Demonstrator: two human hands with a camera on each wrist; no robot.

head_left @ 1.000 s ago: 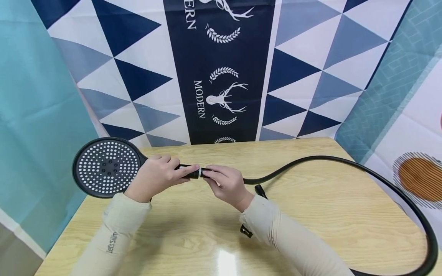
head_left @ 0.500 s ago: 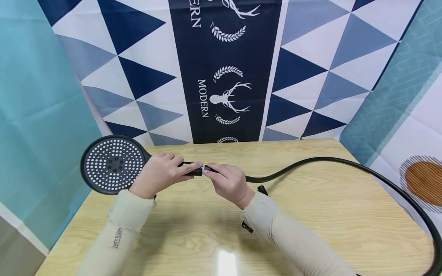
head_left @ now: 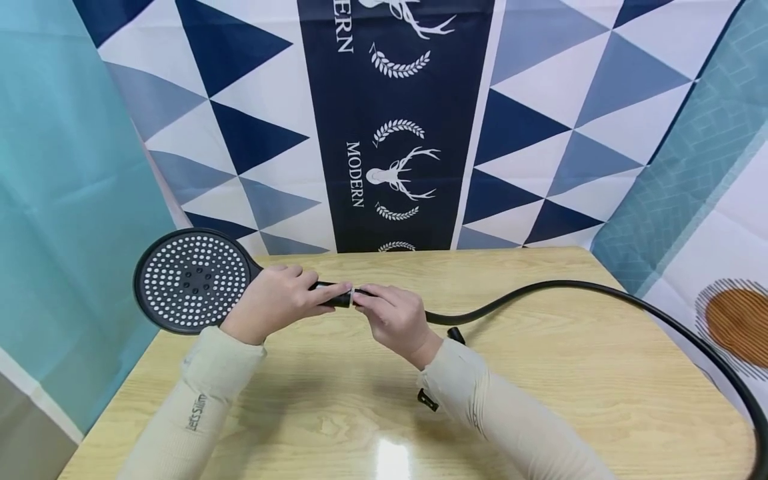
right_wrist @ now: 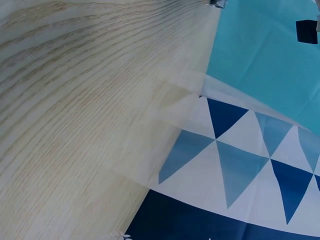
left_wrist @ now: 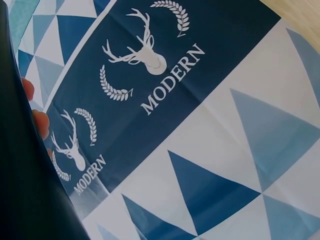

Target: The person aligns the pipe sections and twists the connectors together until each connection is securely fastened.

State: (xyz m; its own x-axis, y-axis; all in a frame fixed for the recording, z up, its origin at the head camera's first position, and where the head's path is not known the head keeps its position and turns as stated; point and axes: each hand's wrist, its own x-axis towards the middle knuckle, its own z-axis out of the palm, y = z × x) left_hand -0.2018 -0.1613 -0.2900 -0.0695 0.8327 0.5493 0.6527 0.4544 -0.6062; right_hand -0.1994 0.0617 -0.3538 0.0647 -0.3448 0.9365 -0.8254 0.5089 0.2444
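Note:
My left hand [head_left: 273,303] grips the handle of a black round shower head [head_left: 192,280], its face of pale nozzles turned toward the head camera. The index finger lies along the handle toward its end. There my right hand [head_left: 399,323] pinches the end of a black shower hose [head_left: 558,284], in line with the handle; a thin light ring shows at the joint. Both are held above the table. In the left wrist view a dark blurred part of the shower head [left_wrist: 30,165] fills the left edge, with fingertips [left_wrist: 40,123] behind it. The right wrist view does not show the right hand.
The hose loops across the right side of the wooden table [head_left: 336,413]. A small black cylindrical part [head_left: 456,335] and another small black piece [head_left: 427,400] show beside the right forearm. Patterned cloth [head_left: 396,133] hangs behind the table, with teal cloth [head_left: 78,200] at left.
Both hands keep their hold on the handle and the hose end at the joint. The view has shifted slightly, and the hose loop at right has swung outward, partly out of view.

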